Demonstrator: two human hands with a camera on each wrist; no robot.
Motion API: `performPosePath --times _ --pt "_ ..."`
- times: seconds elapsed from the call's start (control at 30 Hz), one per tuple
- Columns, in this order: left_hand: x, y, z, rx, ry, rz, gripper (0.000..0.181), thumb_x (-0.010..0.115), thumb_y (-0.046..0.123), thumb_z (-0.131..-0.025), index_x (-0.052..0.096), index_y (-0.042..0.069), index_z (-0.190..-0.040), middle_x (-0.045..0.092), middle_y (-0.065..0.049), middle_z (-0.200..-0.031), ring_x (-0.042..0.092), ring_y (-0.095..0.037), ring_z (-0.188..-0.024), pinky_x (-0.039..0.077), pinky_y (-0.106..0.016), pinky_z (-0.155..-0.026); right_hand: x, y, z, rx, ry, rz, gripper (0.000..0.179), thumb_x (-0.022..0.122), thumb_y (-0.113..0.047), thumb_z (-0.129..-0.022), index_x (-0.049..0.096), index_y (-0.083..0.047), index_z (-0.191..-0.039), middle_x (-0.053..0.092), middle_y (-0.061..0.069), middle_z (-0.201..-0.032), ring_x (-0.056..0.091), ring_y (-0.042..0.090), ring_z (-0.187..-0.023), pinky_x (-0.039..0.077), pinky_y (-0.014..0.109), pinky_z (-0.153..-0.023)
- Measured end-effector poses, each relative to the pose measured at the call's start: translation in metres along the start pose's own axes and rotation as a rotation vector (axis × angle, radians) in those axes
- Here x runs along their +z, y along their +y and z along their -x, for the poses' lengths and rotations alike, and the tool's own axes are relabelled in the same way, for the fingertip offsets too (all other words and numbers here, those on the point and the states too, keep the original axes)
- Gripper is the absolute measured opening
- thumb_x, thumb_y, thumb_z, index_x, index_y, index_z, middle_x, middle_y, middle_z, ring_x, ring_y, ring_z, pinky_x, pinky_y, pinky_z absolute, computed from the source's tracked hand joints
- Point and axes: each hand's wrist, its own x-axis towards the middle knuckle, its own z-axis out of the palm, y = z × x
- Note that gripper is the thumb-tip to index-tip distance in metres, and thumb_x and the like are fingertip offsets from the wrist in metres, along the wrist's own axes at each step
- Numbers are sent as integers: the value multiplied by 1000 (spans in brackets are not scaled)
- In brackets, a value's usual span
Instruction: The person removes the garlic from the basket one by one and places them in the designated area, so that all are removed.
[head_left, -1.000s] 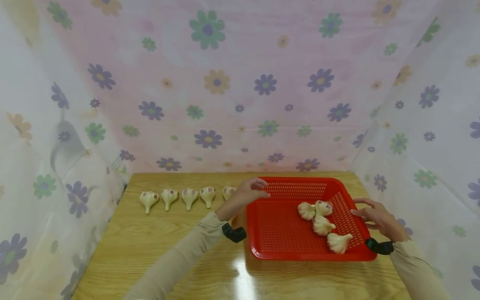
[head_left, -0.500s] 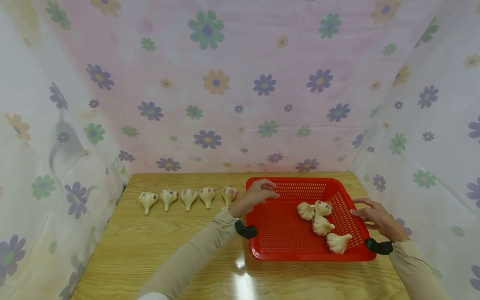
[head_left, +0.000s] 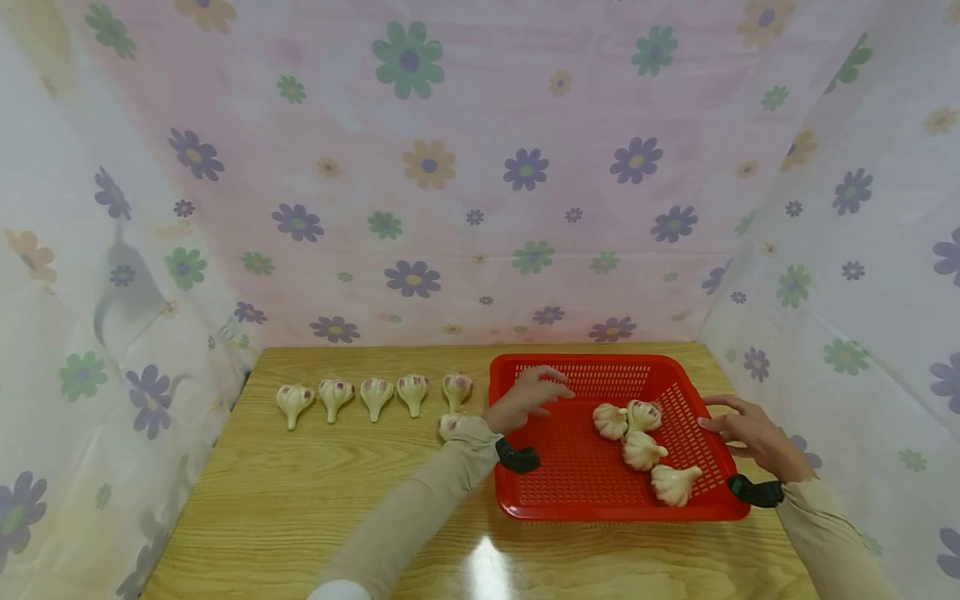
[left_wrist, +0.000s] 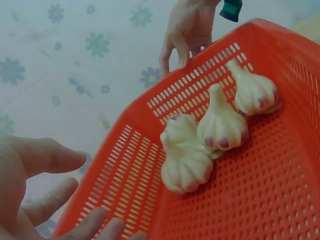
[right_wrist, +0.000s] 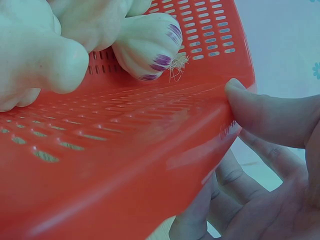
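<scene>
My left hand (head_left: 528,397) hangs over the left part of a red plastic basket (head_left: 622,514), fingers spread and loosely bent. In the left wrist view nothing lies between its thumb and fingers (left_wrist: 47,202). At the basket's right side my right hand (head_left: 757,433) grips the rim, the thumb (right_wrist: 270,112) on the edge and the other fingers outside the wall. Several garlic bulbs (head_left: 643,451) lie in the right half of the basket, touching or close together. Another garlic bulb (head_left: 448,427) on the table is partly covered by my left sleeve.
Several garlic bulbs (head_left: 377,398) stand in a row on the wooden table (head_left: 300,508), left of the basket, stems toward me. Flower-patterned cloth (head_left: 480,200) walls in the table at the back and sides.
My left hand has moved right, from the basket's left rim to over its inside, uncovering one bulb in the row and part of another. The right hand and basket have stayed in place.
</scene>
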Motion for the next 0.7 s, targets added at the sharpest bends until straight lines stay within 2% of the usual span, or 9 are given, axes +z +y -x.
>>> performPosePath --times 0.1,0.17,0.3,0.4,0.5,0.7 --pt "9 -6 -8 -14 2 32 24 71 19 -84 64 12 -106 60 -4 -101 58 -22 -89 53 -42 -74 -1 0 1 3 3 -7 70 62 -29 -92 26 3 -142 66 6 -101 66 24 -85 54 44 -77" --pt "16 -10 -12 -20 5 56 22 70 18 -85 64 11 -105 59 -4 -102 58 -24 -90 52 -47 -77 -2 0 1 6 6 -11 70 62 -29 -92 26 3 -143 66 6 -101 66 24 -85 54 43 -77" --pt "32 -18 -22 -43 23 92 21 69 16 -84 62 9 -103 58 -3 -102 56 -35 -102 47 -55 -85 -3 1 2 13 6 -15 69 62 -28 -92 26 2 -143 66 6 -101 66 24 -85 54 42 -77" --pt "44 -23 -29 -70 50 104 26 69 16 -84 62 5 -107 58 -4 -99 53 -40 -108 47 -56 -85 -2 0 3 18 6 -16 70 62 -29 -92 26 2 -143 66 5 -101 65 24 -86 53 42 -77" --pt "54 -27 -34 -101 85 111 28 68 15 -84 61 3 -108 59 -8 -99 54 -40 -106 48 -56 -83 -1 -1 2 20 6 -13 71 62 -31 -92 26 1 -144 66 5 -102 65 24 -87 53 41 -77" --pt "71 -34 -39 -161 167 179 13 66 12 -85 58 6 -93 58 -18 -99 57 -41 -95 50 -57 -78 2 -1 1 20 9 -4 72 62 -32 -92 25 1 -145 65 6 -103 65 25 -87 53 41 -77"
